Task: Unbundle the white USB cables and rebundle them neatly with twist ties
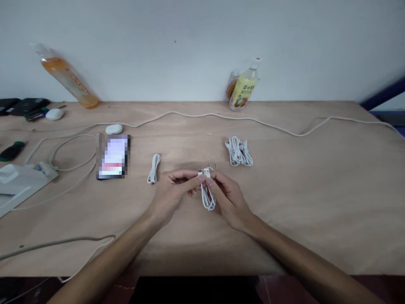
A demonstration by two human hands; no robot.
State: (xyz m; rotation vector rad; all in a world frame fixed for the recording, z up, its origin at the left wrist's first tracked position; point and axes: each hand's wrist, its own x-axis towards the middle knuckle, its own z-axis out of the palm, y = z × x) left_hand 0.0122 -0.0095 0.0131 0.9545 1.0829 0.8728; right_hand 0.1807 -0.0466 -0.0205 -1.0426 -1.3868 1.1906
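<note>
Both my hands pinch one coiled white USB cable (208, 200) over the middle of the table. My left hand (172, 190) grips it near the connector end, with thumb and forefinger together. From the other side, my right hand (230, 196) presses its thumb against the cable beside the USB plug. The two connectors point away from me, and the looped cord hangs below my thumbs. To the left of my hands lies another bundled white cable (154, 169). Beyond my right hand, a pile of bundled white cables (238, 151) rests on the table.
A phone (113, 157) and a white earbud case (114, 129) lie left. One long white cord (228, 116) crosses the table (316, 190). An orange drink bottle (69, 82) and a yellow-labelled bottle (244, 86) lean against the wall. A white power strip-like object (22, 181) sits far left.
</note>
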